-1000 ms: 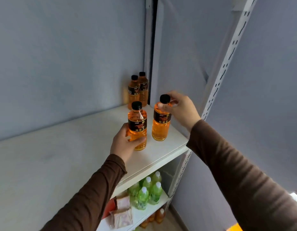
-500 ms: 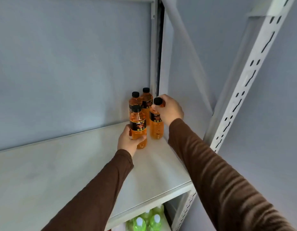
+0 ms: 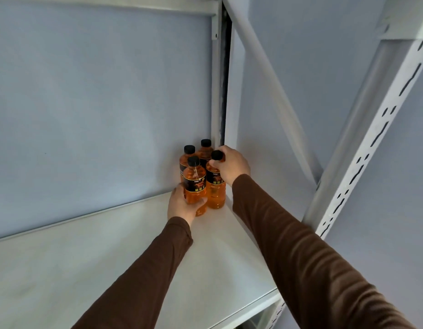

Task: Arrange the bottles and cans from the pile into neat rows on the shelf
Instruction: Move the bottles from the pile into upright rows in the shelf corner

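Observation:
Several orange bottles with black caps and black labels stand in the back right corner of the white shelf board [image 3: 87, 264]. My left hand [image 3: 182, 205] grips the lower body of the front left bottle [image 3: 195, 184]. My right hand [image 3: 231, 166] holds the front right bottle [image 3: 215, 188] by its neck, just under the cap. Both bottles are upright on the board, touching each other. Right behind them stand the back left bottle [image 3: 187, 157] and the back right bottle [image 3: 205, 149], partly hidden.
A grey back panel [image 3: 99, 103] closes the shelf behind. A white slotted upright [image 3: 371, 143] and a diagonal brace [image 3: 272, 79] stand on the right. The board's front edge [image 3: 260, 307] runs at the lower right.
Both hands have pushed their bottles back along the board, from near the front edge to right in front of the two rear bottles. The view has tilted upward.

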